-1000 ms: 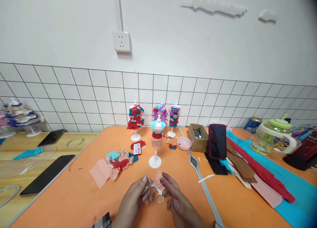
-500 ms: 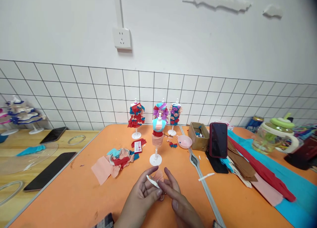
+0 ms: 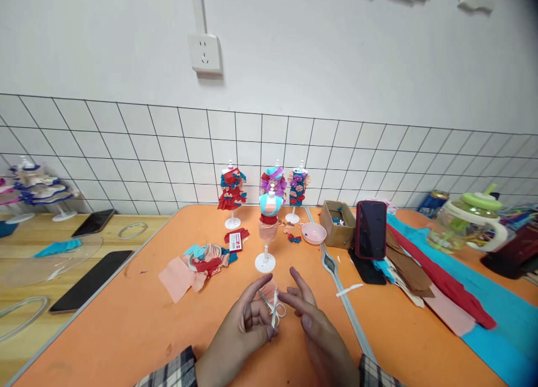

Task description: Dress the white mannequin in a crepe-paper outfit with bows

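My left hand (image 3: 239, 328) pinches a narrow white strip (image 3: 274, 308) by its lower end, between thumb and fingers; the strip stands nearly upright. My right hand (image 3: 321, 331) is open with its fingers spread, one fingertip close to the strip's upper part. I cannot tell whether it touches. Behind the strip lie small white-handled scissors (image 3: 281, 314) and a piece of pink cloth (image 3: 269, 289), both partly hidden by my left hand. Just beyond the hands stands a miniature mannequin (image 3: 268, 221) on a white base, dressed in blue, red and pink cloth.
Three dressed mannequins, one in red ruffles (image 3: 232, 190), stand at the back. Cloth scraps (image 3: 205, 263) lie left. To the right are a pink dish (image 3: 314, 233), a cardboard box (image 3: 338, 230), an upright phone (image 3: 371, 230), long cloth strips (image 3: 445, 280) and a glass jug (image 3: 458, 224).
The white strip has turned from slanting to nearly upright in my left hand. My right hand has moved away to the right and its fingers have spread. The scissors now show.
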The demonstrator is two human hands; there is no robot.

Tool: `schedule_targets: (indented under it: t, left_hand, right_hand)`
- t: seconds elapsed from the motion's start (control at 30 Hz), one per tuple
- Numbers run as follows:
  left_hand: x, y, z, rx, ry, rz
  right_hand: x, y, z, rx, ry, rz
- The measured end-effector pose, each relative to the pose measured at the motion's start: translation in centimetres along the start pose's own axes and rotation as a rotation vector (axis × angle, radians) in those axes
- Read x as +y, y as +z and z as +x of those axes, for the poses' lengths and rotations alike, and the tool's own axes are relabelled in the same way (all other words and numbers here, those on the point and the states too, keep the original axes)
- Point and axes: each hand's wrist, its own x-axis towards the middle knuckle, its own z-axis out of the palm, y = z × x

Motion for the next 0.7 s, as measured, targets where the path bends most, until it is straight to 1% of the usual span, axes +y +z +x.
schedule_targets:
  t: [0.1,0.2,0.27,0.37,0.43,0.53,0.6,0.7]
  left_hand:
    - [0.3,0.2,-0.3,-0.027,0.004,0.03]
    - [0.7,0.5,-0.7,-0.048,0.04,0.155]
    - [0.9,0.7,-0.9,-0.045,0.076,0.251]
    - [1.1,1.0,-1.0,-0.047,0.101,0.351]
    - [1.2,1.1,-0.9,-0.056,0.079,0.399]
    - [1.1,1.3,-0.7,-0.047,0.027,0.452]
    - [0.9,1.3,-0.6,-0.051,-0.003,0.445]
    - [0.6,1.1,-0.6,-0.115,-0.035,0.353]
  right_hand:
    - [-0.5,-0.1,0.0,0.061,-0.001,-0.01]
    - [-0.7,-0.2,0.2,0.158,0.015,-0.013]
    - [-0.6,-0.2,0.5,0.197,0.011,-0.004]
    - [-0.5,-0.1,0.7,0.199,-0.033,0.015]
    - [-0.5,0.1,0.7,0.182,-0.022,0.055]
    - [-0.8,0.2,0.5,0.179,0.087,0.196]
    - [-1.0,0.3,0.4,0.189,0.158,0.271]
    - [-1.3,0.3,0.4,0.192,0.182,0.256]
